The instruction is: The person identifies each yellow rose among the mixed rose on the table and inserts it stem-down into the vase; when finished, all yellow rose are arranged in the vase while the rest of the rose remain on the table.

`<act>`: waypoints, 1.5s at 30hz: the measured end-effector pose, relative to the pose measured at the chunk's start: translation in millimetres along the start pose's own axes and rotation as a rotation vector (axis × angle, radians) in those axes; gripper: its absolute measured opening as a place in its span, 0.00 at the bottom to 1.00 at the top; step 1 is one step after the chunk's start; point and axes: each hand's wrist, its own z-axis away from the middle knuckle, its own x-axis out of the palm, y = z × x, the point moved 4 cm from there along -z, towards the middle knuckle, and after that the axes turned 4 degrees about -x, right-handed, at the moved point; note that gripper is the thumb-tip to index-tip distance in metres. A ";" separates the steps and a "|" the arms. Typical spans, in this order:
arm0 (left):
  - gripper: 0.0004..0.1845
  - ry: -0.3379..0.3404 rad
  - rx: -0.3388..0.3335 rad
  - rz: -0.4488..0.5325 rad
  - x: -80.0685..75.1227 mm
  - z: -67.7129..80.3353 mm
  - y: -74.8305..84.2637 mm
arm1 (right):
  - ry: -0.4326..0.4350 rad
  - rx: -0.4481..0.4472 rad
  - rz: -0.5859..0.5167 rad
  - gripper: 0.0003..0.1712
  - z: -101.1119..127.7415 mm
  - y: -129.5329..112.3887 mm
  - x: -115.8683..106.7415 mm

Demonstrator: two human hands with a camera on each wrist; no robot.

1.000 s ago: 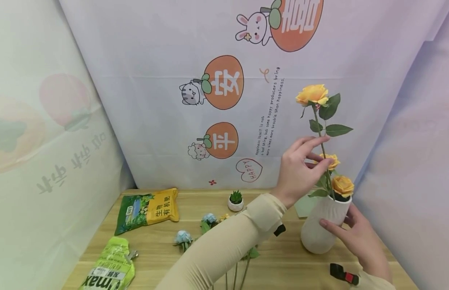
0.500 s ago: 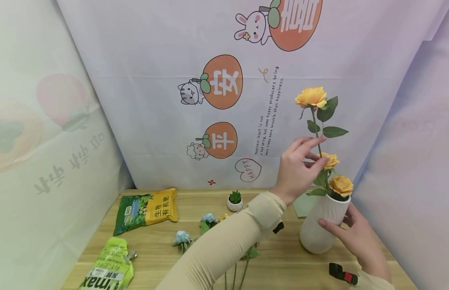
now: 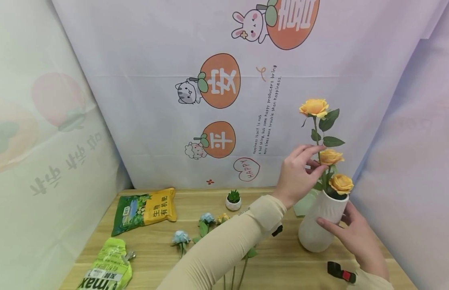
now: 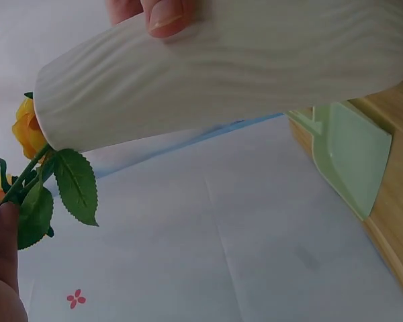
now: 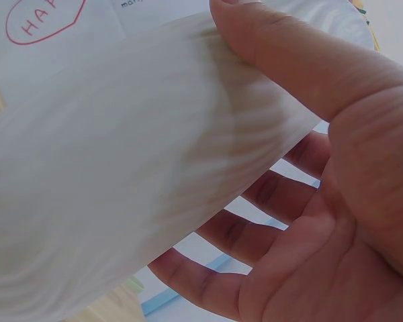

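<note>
The tall rose [image 3: 314, 108] has dropped noticeably lower into the vase [image 3: 319, 219] than a second ago, so I'd say the stem's nearly seated next to the two short blooms. Left hand [image 3: 296, 175] still has its fingers [image 3: 308, 150] pinched on the stem, just further down, closer to the rim. Right hand [image 3: 358, 237] still wraps the vase on the desk [image 3: 152, 245]; the vase leans left.
</note>
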 end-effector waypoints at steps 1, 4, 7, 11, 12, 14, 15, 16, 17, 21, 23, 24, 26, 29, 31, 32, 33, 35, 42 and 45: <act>0.24 -0.011 -0.003 -0.001 1.9 1.3 -0.8 | -0.001 0.001 -0.002 0.62 0.3 -0.5 0.2; 0.25 -0.044 -0.024 -0.008 7.2 6.7 -3.3 | -0.003 0.002 -0.007 0.62 0.8 -1.7 0.1; 0.25 -0.078 -0.042 -0.016 11.9 12.2 -5.7 | -0.006 0.005 -0.008 0.62 0.5 -1.6 -0.5; 0.24 -0.117 -0.056 -0.010 17.6 19.1 -8.6 | -0.004 0.006 0.002 0.62 0.1 0.1 -1.2; 0.24 -0.124 -0.060 -0.011 19.0 21.0 -9.7 | -0.003 0.002 0.006 0.62 -0.1 0.5 -1.3; 0.23 -0.135 -0.065 -0.015 21.2 24.4 -11.9 | 0.000 0.001 0.016 0.61 -0.2 1.6 -1.5; 0.22 -0.138 -0.067 -0.019 22.2 26.0 -13.0 | -0.001 0.004 0.018 0.61 0.0 1.9 -1.5; 0.21 -0.141 -0.068 -0.031 22.6 27.6 -14.2 | -0.004 0.006 0.019 0.61 -0.2 2.1 -1.3; 0.20 -0.143 -0.067 -0.043 22.9 28.9 -15.3 | -0.001 0.005 0.023 0.61 -0.5 2.0 -1.2; 0.14 -0.158 -0.033 -0.110 23.4 32.3 -17.7 | 0.003 0.004 0.027 0.62 -0.4 1.0 -1.0; 0.13 -0.172 -0.005 -0.155 23.5 33.3 -17.8 | 0.006 -0.006 0.028 0.60 0.0 0.2 -1.0; 0.12 -0.178 0.009 -0.177 23.7 33.8 -17.8 | 0.005 -0.009 0.030 0.60 0.3 0.1 -1.0; 0.12 -0.189 0.031 -0.217 23.7 35.2 -18.0 | 0.005 -0.014 0.033 0.59 0.3 0.4 -0.9; 0.11 -0.202 0.053 -0.247 24.3 37.1 -18.0 | 0.001 -0.011 0.032 0.59 -0.2 1.9 -0.7; 0.10 -0.212 0.065 -0.272 24.8 37.8 -17.7 | -0.001 -0.010 0.028 0.59 -1.0 2.8 -0.9; 0.10 -0.220 0.072 -0.281 25.3 37.7 -17.5 | -0.002 -0.009 0.027 0.59 -1.4 3.2 -1.0; 0.10 -0.228 0.080 -0.289 25.8 37.8 -17.1 | -0.002 -0.009 0.026 0.59 -1.6 3.3 -1.2; 0.10 -0.244 0.091 -0.303 26.5 38.1 -17.1 | -0.003 -0.012 0.023 0.59 -1.7 3.0 -1.5; 0.12 -0.284 0.052 -0.197 23.8 45.8 -20.5 | -0.008 -0.016 0.016 0.61 -0.5 0.9 -1.2; 0.13 -0.288 0.031 -0.151 21.2 49.2 -20.1 | -0.012 -0.020 0.009 0.61 -0.5 1.0 -0.5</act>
